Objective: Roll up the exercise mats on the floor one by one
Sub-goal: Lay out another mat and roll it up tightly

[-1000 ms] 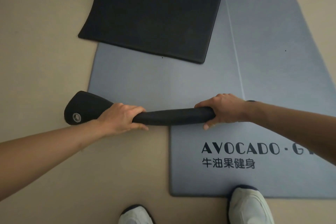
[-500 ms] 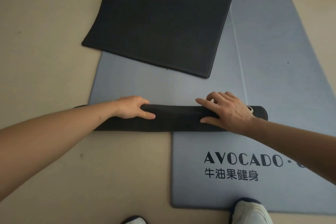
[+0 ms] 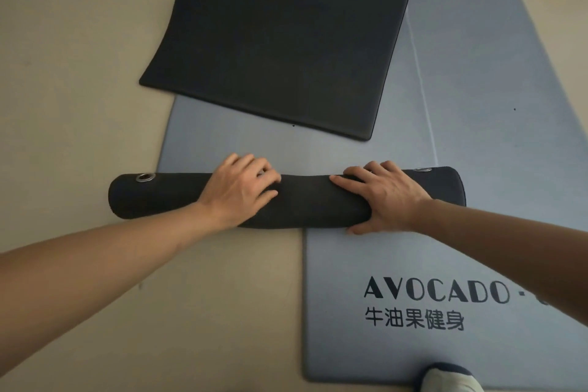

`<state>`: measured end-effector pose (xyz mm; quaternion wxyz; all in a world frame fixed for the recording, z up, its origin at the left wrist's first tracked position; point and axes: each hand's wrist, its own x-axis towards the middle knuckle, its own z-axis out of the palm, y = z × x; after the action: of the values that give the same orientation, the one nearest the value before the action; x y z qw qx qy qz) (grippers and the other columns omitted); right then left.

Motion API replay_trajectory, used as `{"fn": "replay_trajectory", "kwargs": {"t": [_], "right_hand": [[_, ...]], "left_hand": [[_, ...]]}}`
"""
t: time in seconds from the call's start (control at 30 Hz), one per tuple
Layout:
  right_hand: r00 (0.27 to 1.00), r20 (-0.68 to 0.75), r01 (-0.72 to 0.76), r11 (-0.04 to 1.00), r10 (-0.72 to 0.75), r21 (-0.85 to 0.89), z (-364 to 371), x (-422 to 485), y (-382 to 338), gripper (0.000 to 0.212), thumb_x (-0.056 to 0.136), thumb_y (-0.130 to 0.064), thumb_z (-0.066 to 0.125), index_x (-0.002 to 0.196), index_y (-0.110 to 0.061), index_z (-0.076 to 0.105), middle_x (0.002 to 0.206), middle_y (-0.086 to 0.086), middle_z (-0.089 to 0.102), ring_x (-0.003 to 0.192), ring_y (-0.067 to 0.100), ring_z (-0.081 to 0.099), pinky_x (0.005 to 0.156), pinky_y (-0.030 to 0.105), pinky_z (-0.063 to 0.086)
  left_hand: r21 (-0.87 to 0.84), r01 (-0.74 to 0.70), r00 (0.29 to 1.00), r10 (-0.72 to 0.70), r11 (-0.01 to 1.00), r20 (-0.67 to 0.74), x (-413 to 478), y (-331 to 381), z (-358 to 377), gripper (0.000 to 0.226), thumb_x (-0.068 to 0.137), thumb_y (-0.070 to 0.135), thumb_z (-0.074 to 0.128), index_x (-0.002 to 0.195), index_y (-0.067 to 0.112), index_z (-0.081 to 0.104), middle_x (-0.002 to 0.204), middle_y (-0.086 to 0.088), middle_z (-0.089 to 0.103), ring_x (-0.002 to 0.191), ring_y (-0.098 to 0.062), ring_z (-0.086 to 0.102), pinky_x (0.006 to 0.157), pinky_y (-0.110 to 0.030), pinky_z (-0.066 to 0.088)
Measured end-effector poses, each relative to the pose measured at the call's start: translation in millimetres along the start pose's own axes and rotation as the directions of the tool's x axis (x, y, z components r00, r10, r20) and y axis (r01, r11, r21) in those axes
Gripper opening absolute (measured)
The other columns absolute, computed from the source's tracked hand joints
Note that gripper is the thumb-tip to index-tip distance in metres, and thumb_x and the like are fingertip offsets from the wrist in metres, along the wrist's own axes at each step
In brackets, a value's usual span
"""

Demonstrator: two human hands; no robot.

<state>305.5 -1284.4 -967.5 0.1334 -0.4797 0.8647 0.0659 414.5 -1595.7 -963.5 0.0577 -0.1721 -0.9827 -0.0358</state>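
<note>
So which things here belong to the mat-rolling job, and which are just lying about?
Job: black roll, left hand, right hand, flat black mat, logo mat, grey mat.
Lying about: shoe.

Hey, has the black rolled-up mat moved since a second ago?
Yes. The black roll has moved away from the person: it now lies farther from the AVOCADO lettering and closer to the flat black mat.
</note>
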Motion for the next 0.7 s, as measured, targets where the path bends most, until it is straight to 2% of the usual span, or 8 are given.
{"fn": "replay_trajectory", "kwargs": {"t": [0.07,0.13,0.23,0.37,0.43,0.57,0.63,0.7], "right_hand": [[0.998,0.055,-0.013,0.995,0.008,0.095,-2.3,6.1,7.2,0.104,0.069,-0.09,0.05,0.157,-0.044,0.018,0.142,-0.012,0.042,0.116,0.021,0.045,0.101,0.039,0.039],[0.996,0.085,-0.026,0.981,0.01,0.191,-3.4,12.0,14.0,0.104,0.067,-0.089,0.057,0.155,-0.048,0.022,0.139,-0.012,0.038,0.117,0.019,0.039,0.1,0.037,0.04],[0.992,0.124,-0.066,0.936,0.024,0.347,-8.7,22.9,26.0,0.102,0.061,-0.087,0.067,0.15,-0.053,0.032,0.128,-0.008,0.028,0.118,0.017,0.031,0.101,0.035,0.039],[0.975,0.22,-0.11,0.909,0.021,0.402,-15.2,39.9,39.2,0.1,0.057,-0.09,0.067,0.146,-0.058,0.034,0.114,-0.009,0.031,0.113,0.016,0.03,0.104,0.035,0.033],[0.969,0.246,-0.119,0.913,0.021,0.391,-20.1,43.3,40.8,0.1,0.061,-0.087,0.069,0.148,-0.055,0.034,0.114,-0.01,0.034,0.115,0.017,0.034,0.101,0.034,0.029],[0.999,0.047,-0.03,0.952,0.016,0.305,-29.7,23.4,28.7,0.088,0.08,-0.077,0.061,0.155,-0.049,0.023,0.132,-0.007,0.042,0.123,0.019,0.043,0.106,0.037,0.033],[0.994,-0.109,0.024,0.982,-0.004,0.187,-26.4,9.9,12.1,0.089,0.084,-0.071,0.061,0.158,-0.045,0.017,0.143,-0.002,0.04,0.127,0.023,0.043,0.109,0.043,0.038],[0.99,-0.14,-0.003,0.999,0.008,0.034,-18.2,5.6,-2.5,0.108,0.077,-0.07,0.069,0.16,-0.036,0.009,0.149,0.005,0.037,0.131,0.03,0.041,0.11,0.049,0.039]], "left_hand": [[-0.026,0.044,0.999,-0.045,0.999,-0.02,-13.9,17.1,2.3,0.042,0.09,0.049,0.061,0.116,0.017,0.068,0.113,-0.004,0.064,0.1,-0.026,0.061,0.084,-0.042,0.046],[0.041,0.117,0.988,-0.121,0.992,0.095,-24.7,30.1,6.0,0.076,0.078,0.067,0.062,0.132,0.013,0.061,0.13,-0.007,0.059,0.119,-0.028,0.056,0.103,-0.046,0.046],[0.191,0.058,0.971,-0.1,0.98,0.219,-26.5,28.6,12.9,0.107,0.068,0.074,0.073,0.146,0.004,0.049,0.143,-0.017,0.052,0.134,-0.037,0.05,0.117,-0.054,0.038],[0.146,-0.092,0.985,0.069,0.985,0.155,-4.1,2.0,12.6,0.089,0.069,0.055,0.089,0.132,-0.001,0.062,0.122,-0.017,0.067,0.105,-0.032,0.068,0.097,-0.045,0.056],[0.084,-0.105,0.968,0.082,0.991,0.238,2.8,-5.5,7.5,0.088,0.07,0.057,0.087,0.133,0.001,0.062,0.121,-0.013,0.069,0.103,-0.029,0.069,0.09,-0.041,0.059],[-0.092,0.061,0.87,-0.008,0.994,0.493,23.9,-15.7,-9.6,0.082,0.088,0.061,0.069,0.152,0.017,0.042,0.144,0.001,0.054,0.129,-0.02,0.054,0.105,-0.037,0.048],[-0.195,0.177,0.817,-0.033,0.965,0.575,40.6,-25.5,-18.4,0.074,0.087,0.059,0.072,0.149,0.027,0.045,0.139,0.007,0.057,0.126,-0.017,0.055,0.104,-0.035,0.046],[-0.267,0.294,0.791,-0.076,0.918,0.607,51.3,-35.5,-23.7,0.066,0.082,0.058,0.077,0.14,0.039,0.051,0.128,0.014,0.063,0.115,-0.014,0.059,0.097,-0.036,0.048]]}}
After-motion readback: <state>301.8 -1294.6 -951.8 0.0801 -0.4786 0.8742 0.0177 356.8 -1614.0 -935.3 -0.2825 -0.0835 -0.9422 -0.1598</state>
